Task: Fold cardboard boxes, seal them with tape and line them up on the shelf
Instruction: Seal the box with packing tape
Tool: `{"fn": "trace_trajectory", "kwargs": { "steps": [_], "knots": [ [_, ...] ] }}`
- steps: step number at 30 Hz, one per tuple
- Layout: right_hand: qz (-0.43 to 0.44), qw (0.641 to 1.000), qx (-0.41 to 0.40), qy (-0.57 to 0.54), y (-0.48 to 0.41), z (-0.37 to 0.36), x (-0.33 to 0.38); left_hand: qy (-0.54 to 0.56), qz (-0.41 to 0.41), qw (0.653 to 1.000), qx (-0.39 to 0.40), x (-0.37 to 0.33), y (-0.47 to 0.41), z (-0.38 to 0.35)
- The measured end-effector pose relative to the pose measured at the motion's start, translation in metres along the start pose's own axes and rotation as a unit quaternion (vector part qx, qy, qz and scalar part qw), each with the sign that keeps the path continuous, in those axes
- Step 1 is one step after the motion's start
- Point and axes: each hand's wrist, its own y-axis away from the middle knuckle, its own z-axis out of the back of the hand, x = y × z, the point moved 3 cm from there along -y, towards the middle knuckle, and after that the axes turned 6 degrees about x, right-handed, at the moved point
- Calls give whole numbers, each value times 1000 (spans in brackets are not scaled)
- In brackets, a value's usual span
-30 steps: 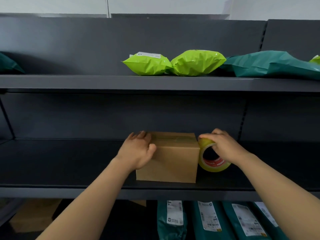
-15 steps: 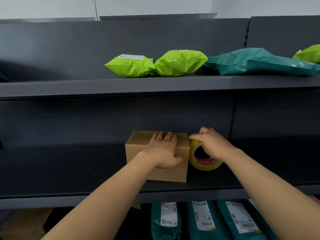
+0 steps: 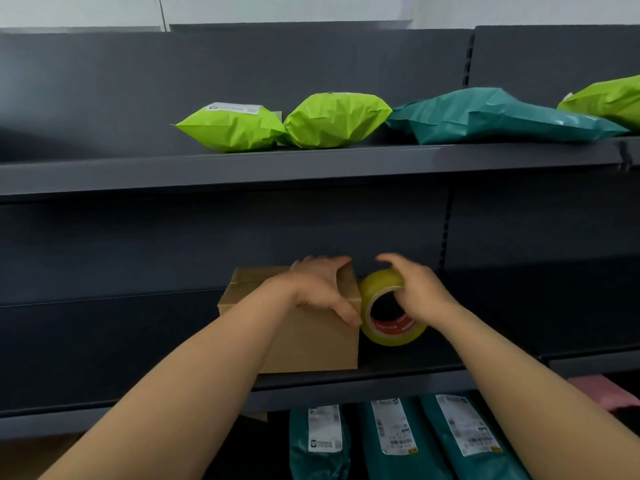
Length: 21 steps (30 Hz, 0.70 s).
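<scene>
The dark shelf point(image 3: 121, 348) carries a cardboard box point(image 3: 311, 344), tape roll point(image 3: 394, 337) just beside.

Lime mailers point(image 3: 232, 128), teal mailers point(image 3: 485, 116)

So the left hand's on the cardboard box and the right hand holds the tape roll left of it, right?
No. The head view shows the right hand holding the tape roll right of the cardboard box; the left hand is on it.

A: Where from?
B: Head-worn, wide-angle, one view. Faces the shelving point(image 3: 138, 244) front-on, pitched slightly down.
A: How near?
B: Close. Middle shelf point(image 3: 346, 385) at frame centre, upper shelf point(image 3: 242, 171) above, lower bay point(image 3: 266, 441) cropped at bottom edge.
</scene>
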Motion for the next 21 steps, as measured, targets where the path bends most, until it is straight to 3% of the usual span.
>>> {"fn": "trace_trajectory", "kwargs": {
  "steps": [3,6,9,16,21],
  "knots": [
    [-53,975,-98,-192,15,11,-17,78,-25,995,-65,2,14,7],
    [-69,950,-146,-269,25,27,-27,190,-69,970,-135,2,33,20],
    [-48,964,-145,-217,32,53,-36,328,-120,915,-201,9,52,28],
    [-9,986,-90,-141,32,69,-18,464,-165,833,-253,22,62,2],
    [-15,995,-53,-83,23,59,-9,517,-171,799,-254,40,69,-3]
  ]
}}
